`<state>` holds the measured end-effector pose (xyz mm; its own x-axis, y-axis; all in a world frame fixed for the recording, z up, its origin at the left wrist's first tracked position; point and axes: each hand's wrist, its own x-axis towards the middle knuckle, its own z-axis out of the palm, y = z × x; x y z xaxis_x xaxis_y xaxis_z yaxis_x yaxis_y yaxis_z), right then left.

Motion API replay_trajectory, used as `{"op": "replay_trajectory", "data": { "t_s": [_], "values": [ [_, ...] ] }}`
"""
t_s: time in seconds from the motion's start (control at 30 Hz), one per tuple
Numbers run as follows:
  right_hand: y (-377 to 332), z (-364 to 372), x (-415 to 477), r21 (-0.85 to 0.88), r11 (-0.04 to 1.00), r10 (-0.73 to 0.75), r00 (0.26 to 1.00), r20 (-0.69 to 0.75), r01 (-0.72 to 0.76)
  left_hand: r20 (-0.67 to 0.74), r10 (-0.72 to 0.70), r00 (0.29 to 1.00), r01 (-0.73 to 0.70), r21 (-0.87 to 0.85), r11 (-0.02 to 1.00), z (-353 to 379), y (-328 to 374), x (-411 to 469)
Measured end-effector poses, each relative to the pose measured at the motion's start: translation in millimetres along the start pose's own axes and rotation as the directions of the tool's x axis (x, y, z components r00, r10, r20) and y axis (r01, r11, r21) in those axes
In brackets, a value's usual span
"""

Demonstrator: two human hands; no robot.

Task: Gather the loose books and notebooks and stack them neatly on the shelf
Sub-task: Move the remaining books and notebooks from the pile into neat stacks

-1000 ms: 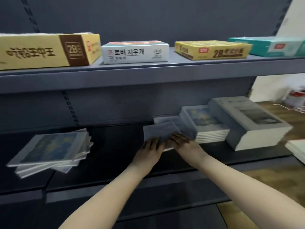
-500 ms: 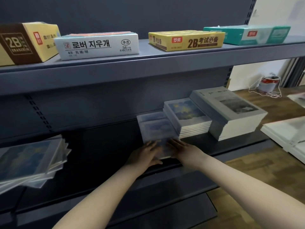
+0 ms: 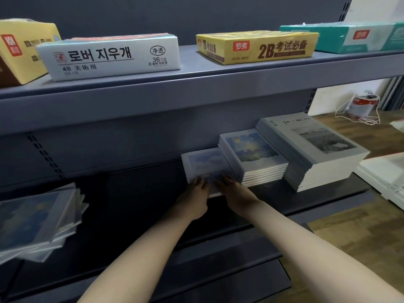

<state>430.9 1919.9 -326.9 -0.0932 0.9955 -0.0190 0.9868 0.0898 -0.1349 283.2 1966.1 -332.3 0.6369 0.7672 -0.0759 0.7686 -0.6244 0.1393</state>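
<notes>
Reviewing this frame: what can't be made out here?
Head view only.
Thin notebook: near edge hidden under the left hand and right hand.
Loose pile at left: blurred, cut off by the frame's edge; count unclear.
Grey book stack: cover title only partly legible.
Yellow box, top left: cut off by the edge.
</notes>
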Motion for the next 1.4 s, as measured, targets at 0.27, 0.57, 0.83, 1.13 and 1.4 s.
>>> {"op": "replay_trajectory", "data": {
  "t_s": [0.27,0.57,0.83,1.13,1.4],
  "values": [
    [6.3,2.8,12.0,0.05,0.999,0.003,1.0,-0.008,-0.003,-0.045,-0.004,0.999,0.003,-0.021,1.0,3.6,-4.9,9.0],
    [2.9,-3.0,14.6,0.111,0.993,0.034,0.999,0.019,-0.036,-0.101,-0.019,0.995,0.018,-0.012,1.0,6.8,-1.9,9.4],
    [-34.6,-5.3,5.3,0.034,0.999,-0.043,0.999,0.013,0.043,-0.098,-0.032,0.995,0.032,-0.001,0.999,-4.6,-16.1,-17.7],
    [-122.2,-2.0,31.0,-0.077,0.957,-0.279,0.96,0.02,0.28,-0.158,-0.321,0.934,0.344,0.145,0.928,-27.6,-102.3,-118.7],
    [-240.5,3.2,47.5,-0.057,0.849,-0.521,0.851,0.062,0.525,-0.153,-0.623,0.767,0.639,0.093,0.764,-39.4,-174.9,-227.2]
  ]
}}
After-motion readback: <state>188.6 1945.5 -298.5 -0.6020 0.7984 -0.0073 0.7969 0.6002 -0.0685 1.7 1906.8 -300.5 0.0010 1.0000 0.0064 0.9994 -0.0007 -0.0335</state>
